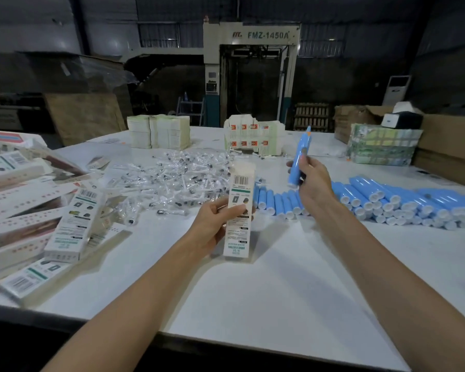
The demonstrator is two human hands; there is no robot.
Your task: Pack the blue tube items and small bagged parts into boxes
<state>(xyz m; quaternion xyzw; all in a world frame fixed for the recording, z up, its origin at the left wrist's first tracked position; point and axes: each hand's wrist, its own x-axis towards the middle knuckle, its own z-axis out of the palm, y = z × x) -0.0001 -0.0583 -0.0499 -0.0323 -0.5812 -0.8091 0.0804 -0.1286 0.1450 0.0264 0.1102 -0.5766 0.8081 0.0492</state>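
Blue tube (301, 149): long axis near upright, tip toward upper right, right hand (312, 181) fingers curled round it. Left hand (215, 224) clasps upright box (239, 189).

Dim hall, corrugated walls (38, 22). A pale machine (251, 76) marked FMZ-1450A stands behind the white worktop (253, 291). Right of the machine stands a white cabinet (396, 89), and left of it leans a board (83, 116).

The white box (239, 210) gripped in my left hand (212, 224) shows a barcode near its top, with print below too small for me to read, and far beyond that hand the pale machine (251, 63) carries "FMZ-1450A" across its top.
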